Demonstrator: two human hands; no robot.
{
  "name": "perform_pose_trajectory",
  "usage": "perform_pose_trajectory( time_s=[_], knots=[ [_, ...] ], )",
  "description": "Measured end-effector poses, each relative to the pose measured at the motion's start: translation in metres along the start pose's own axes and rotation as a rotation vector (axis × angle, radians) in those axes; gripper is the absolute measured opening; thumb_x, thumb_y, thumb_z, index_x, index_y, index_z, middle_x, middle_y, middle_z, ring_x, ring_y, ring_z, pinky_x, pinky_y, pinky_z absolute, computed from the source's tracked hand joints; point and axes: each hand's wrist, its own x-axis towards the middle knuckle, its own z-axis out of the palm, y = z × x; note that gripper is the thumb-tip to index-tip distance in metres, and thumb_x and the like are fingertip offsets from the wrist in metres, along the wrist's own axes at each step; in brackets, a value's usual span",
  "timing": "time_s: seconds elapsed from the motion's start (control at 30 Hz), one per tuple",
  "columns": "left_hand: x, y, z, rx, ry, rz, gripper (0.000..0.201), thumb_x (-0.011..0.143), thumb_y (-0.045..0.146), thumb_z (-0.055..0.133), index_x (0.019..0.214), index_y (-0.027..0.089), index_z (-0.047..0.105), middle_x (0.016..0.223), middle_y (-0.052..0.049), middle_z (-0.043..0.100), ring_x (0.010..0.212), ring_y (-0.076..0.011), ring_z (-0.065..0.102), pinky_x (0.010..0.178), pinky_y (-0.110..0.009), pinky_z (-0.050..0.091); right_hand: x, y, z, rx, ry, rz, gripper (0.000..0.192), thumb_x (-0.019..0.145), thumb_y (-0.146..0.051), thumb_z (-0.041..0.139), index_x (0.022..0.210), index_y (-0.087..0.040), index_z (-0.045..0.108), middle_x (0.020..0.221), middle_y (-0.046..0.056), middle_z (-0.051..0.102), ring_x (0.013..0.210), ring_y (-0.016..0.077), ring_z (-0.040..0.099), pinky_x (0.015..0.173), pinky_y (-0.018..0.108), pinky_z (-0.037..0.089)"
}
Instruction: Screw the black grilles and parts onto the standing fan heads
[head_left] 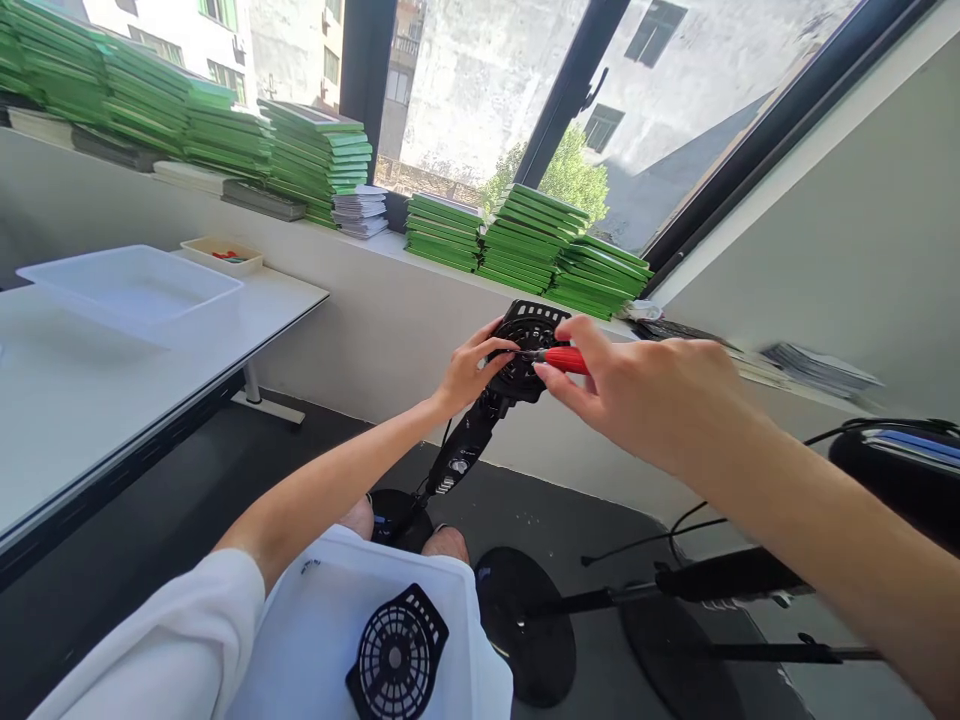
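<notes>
A loose, white short sleeve [169,640] with soft creases covers the top of the left arm [330,480]; the right forearm [795,490], left hand [466,378], right hand [637,385] and knees [448,543] are bare.

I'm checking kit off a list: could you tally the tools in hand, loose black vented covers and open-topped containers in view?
Red-handled tool, in the right hand: 1
Loose black vented cover: 1
Open-topped containers: 3 (white bin, translucent tub, small tray)
Total: 5
</notes>
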Motion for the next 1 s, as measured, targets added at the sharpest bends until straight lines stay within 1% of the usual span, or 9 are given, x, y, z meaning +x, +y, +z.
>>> perform_pose_trajectory(
  time_s=[0.07, 0.2, 0.33, 0.47, 0.6, 0.63, 0.73, 0.9, 1.0],
  knots=[
    [-0.0011, -0.0013, 0.0001, -0.004, 0.017, -0.011, 0.021, 0.105, 0.033, 0.057, 0.121, 0.026, 0.069, 0.156, -0.009, 0.059, 0.143, -0.0238, 0.059, 0.12, -0.042, 0.05, 0.0005, -0.0001, 0.0003, 0.007, -0.006, -0.032, 0.047, 0.106, -0.048, 0.03, 0.124, -0.016, 0.059, 0.059, 0.005, 0.062, 0.048, 0.0173, 0.047, 0.057, 0.028, 0.017],
    [-0.0025, -0.0023, 0.0002, 0.027, 0.02, 0.009, 0.017, 0.106, 0.03, 0.055, 0.118, 0.024, 0.065, 0.157, -0.01, 0.058, 0.145, -0.0236, 0.058, 0.12, -0.043, 0.05, 0.0006, 0.0003, 0.0013, -0.038, 0.015, 0.057, 0.056, 0.107, -0.059, 0.024, 0.107, -0.017, 0.062, 0.057, 0.006, 0.059, 0.051, 0.0182, 0.05, 0.057, 0.028, 0.016],
    [-0.0025, -0.0027, -0.0024, 0.03, -0.017, 0.069, 0.019, 0.107, 0.032, 0.053, 0.114, 0.023, 0.069, 0.158, -0.012, 0.057, 0.146, -0.0247, 0.056, 0.121, -0.041, 0.048, 0.0007, 0.0015, 0.004, 0.045, 0.016, -0.034, 0.047, 0.106, -0.049, 0.029, 0.126, -0.018, 0.058, 0.067, 0.006, 0.066, 0.05, 0.0165, 0.048, 0.056, 0.027, 0.016],
    [-0.0027, -0.0049, -0.0049, 0.015, -0.015, 0.046, 0.026, 0.105, 0.035, 0.058, 0.127, 0.024, 0.063, 0.158, -0.012, 0.057, 0.144, -0.0248, 0.058, 0.12, -0.042, 0.05, 0.0019, 0.0019, 0.0067, -0.023, 0.056, 0.059, 0.056, 0.106, -0.058, 0.026, 0.104, -0.018, 0.064, 0.058, 0.007, 0.06, 0.052, 0.0185, 0.05, 0.058, 0.028, 0.017],
    [-0.0024, -0.0065, -0.0052, 0.038, -0.015, 0.039, 0.02, 0.105, 0.035, 0.057, 0.118, 0.023, 0.066, 0.156, -0.011, 0.059, 0.143, -0.0251, 0.059, 0.12, -0.043, 0.049, 0.0027, 0.0013, 0.0068, 0.051, 0.023, -0.035, 0.048, 0.105, -0.049, 0.033, 0.132, -0.018, 0.057, 0.066, 0.004, 0.067, 0.051, 0.0166, 0.05, 0.057, 0.027, 0.017],
    [-0.0023, -0.0066, -0.005, 0.044, -0.019, 0.049, 0.019, 0.105, 0.035, 0.056, 0.115, 0.023, 0.068, 0.156, -0.011, 0.058, 0.145, -0.0254, 0.058, 0.121, -0.042, 0.049, 0.0026, 0.0011, 0.0064, 0.035, 0.022, -0.027, 0.048, 0.106, -0.048, 0.031, 0.131, -0.017, 0.059, 0.064, 0.005, 0.066, 0.051, 0.0168, 0.051, 0.057, 0.027, 0.017],
    [-0.0026, -0.0068, -0.0043, 0.043, -0.032, 0.076, 0.022, 0.106, 0.035, 0.054, 0.117, 0.024, 0.07, 0.158, -0.011, 0.057, 0.146, -0.026, 0.057, 0.12, -0.042, 0.05, 0.0026, 0.0016, 0.005, -0.039, 0.043, 0.073, 0.061, 0.107, -0.058, 0.022, 0.109, -0.017, 0.067, 0.057, 0.007, 0.06, 0.054, 0.0196, 0.054, 0.059, 0.029, 0.019],
    [-0.0035, -0.0081, -0.0034, 0.037, 0.014, 0.058, 0.026, 0.106, 0.037, 0.054, 0.124, 0.023, 0.066, 0.157, -0.013, 0.057, 0.147, -0.0265, 0.055, 0.121, -0.044, 0.049, 0.0045, 0.0037, 0.0023, 0.051, -0.021, 0.042, 0.052, 0.104, -0.05, 0.033, 0.136, -0.016, 0.056, 0.069, 0.007, 0.068, 0.053, 0.0179, 0.05, 0.059, 0.029, 0.021],
    [-0.0035, -0.0082, -0.0032, 0.05, -0.003, 0.047, 0.023, 0.106, 0.038, 0.053, 0.116, 0.024, 0.069, 0.157, -0.012, 0.058, 0.148, -0.027, 0.055, 0.121, -0.045, 0.05, 0.0037, 0.0019, 0.0001, -0.01, -0.011, 0.114, 0.058, 0.107, -0.055, 0.023, 0.116, -0.016, 0.065, 0.062, 0.009, 0.063, 0.055, 0.0201, 0.052, 0.06, 0.03, 0.022]
  ],
)
